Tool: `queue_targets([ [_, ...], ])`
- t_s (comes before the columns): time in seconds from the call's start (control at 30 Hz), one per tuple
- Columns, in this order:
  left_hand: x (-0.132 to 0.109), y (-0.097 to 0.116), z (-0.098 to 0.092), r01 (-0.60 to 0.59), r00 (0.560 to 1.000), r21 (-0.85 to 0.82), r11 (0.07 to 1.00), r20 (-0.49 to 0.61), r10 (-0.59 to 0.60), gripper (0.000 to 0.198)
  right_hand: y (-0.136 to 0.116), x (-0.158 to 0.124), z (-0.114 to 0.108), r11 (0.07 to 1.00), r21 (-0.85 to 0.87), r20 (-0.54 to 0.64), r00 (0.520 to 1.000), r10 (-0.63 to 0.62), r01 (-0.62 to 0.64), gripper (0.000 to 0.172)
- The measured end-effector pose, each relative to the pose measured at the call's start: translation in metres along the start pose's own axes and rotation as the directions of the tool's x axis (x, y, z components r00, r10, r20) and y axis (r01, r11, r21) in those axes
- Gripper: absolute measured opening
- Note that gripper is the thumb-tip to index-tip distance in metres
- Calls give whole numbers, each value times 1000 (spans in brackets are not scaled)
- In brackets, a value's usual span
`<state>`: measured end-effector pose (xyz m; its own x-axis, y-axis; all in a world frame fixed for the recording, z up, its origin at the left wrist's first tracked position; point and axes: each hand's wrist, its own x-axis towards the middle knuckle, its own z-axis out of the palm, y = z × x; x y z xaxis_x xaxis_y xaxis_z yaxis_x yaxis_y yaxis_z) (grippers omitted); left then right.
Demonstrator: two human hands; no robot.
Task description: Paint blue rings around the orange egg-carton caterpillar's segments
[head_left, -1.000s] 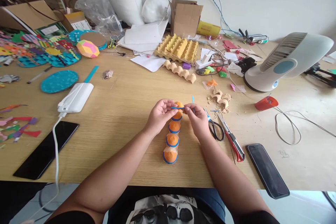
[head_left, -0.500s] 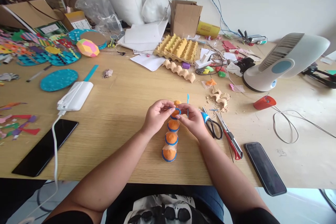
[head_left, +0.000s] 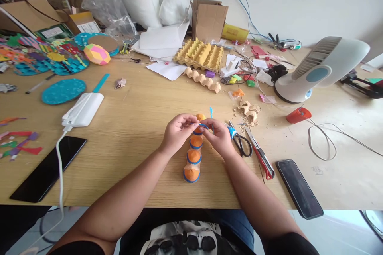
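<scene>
A row of orange-painted egg-carton cups [head_left: 193, 158] with blue rings around their bases lies on the wooden table [head_left: 137, 127], running toward me. My left hand [head_left: 176, 132] and my right hand [head_left: 219, 136] meet at the far cup. Both pinch a thin blue strip [head_left: 204, 125] that wraps around that cup. One loose end of the strip sticks up between the hands.
Scissors [head_left: 241, 142] and a red utility knife [head_left: 261, 155] lie right of my right hand, a black phone [head_left: 299, 188] beyond them. A white fan [head_left: 320, 69], a red cup [head_left: 297, 115], egg cartons [head_left: 201, 55], a power bank [head_left: 82, 109] and another phone [head_left: 49, 168] sit around.
The blue strip, held stretched across the top of the far cup, now curves down around it. Both hands stay at the cup; the view has shifted slightly.
</scene>
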<state>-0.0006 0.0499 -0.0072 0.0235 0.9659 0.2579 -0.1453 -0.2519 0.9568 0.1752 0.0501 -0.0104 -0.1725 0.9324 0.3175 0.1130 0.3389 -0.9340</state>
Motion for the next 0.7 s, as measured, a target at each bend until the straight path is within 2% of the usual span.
queue_targets([
  [0.17, -2, 6, 3, -13, 1000, -18, 1000, 21, 13, 20, 0, 0, -2, 999, -31, -47, 999, 9, -11, 19],
  [0.43, -5, 1, 5, 41, 998, -10, 999, 54, -41, 28, -1, 0, -3, 994, 74, -54, 995, 89, -84, 30],
  [0.7, -6, 4, 5, 14, 998, 46, 999, 62, -16, 22, -2, -1, -2, 988, 115, -32, 994, 104, -100, 33],
])
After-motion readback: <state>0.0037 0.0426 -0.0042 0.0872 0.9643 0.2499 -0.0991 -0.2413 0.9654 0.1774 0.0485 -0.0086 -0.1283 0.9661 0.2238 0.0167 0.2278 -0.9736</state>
